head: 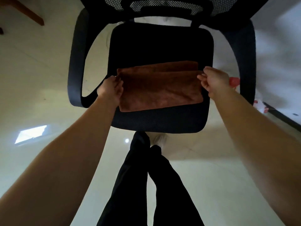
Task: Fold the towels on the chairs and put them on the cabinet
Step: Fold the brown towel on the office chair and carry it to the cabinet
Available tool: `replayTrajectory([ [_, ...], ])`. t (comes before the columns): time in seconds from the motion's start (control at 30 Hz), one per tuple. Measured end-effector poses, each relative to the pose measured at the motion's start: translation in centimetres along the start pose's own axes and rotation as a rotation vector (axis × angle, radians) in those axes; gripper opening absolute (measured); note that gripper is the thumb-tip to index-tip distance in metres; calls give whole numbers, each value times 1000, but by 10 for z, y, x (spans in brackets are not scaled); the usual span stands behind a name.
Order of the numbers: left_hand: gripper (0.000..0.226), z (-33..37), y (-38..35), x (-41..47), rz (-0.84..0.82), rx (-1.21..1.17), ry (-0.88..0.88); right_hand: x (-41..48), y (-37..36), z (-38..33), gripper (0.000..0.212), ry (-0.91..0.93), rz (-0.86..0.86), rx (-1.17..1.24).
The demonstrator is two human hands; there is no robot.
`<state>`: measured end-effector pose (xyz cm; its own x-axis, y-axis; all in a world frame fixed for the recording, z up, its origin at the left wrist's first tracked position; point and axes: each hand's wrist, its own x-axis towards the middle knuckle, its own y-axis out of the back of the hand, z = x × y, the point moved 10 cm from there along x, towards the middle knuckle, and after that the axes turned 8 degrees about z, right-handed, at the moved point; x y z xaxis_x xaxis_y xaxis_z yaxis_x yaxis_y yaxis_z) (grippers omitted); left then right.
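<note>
A brown towel lies flat on the seat of a black mesh office chair, folded over so an upper layer covers most of a lower one. My left hand grips the towel's left edge. At the towel's upper right corner, my right hand pinches the folded layer's edge. The cabinet is out of view.
The chair's two black armrests curve around both sides of the seat. My dark-trousered legs stand just in front of it on a pale glossy floor. A brown wooden leg shows at top left; red and white items lie at the right.
</note>
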<state>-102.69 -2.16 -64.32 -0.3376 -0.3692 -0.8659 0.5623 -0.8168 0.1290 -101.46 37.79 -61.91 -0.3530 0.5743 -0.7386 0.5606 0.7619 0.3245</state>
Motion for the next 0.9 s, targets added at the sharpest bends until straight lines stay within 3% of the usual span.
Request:
replayTrajectory([
  [0.17, 40, 11, -13, 18, -56, 29, 10, 26, -23, -10, 6, 39, 29, -30],
  [0.33, 40, 15, -22, 24, -24, 74, -79, 30, -40, -15, 55, 123, -42, -97],
  [0.4, 49, 19, -13, 18, 79, 298, -266, 16, -36, -17, 54, 310, 6, -338],
  [0.47, 53, 21, -10, 1, 172, 683, -573, 1, -29, -12, 46, 523, 97, -570],
  [0.53, 49, 5, -2, -18, 291, 903, -696, -5, -17, 10, 51, 547, 184, -690],
  [0.57, 51, -9, 10, -17, 362, 941, -634, -5, -8, 27, 58, 473, 213, -738],
  [0.63, 63, -48, 40, -12, 470, 917, -301, -2, 10, 65, 75, 266, 240, -823],
  [0.7, 68, -83, 51, -11, 471, 684, -41, -1, 22, 88, 78, 154, 253, -799],
  [0.8, 51, -111, 45, -7, 448, 147, 130, 3, 21, 99, 56, 90, 208, -557],
  [0.9, 38, -112, 49, 1, 467, -43, 143, 8, 19, 106, 29, -41, 173, -250],
])
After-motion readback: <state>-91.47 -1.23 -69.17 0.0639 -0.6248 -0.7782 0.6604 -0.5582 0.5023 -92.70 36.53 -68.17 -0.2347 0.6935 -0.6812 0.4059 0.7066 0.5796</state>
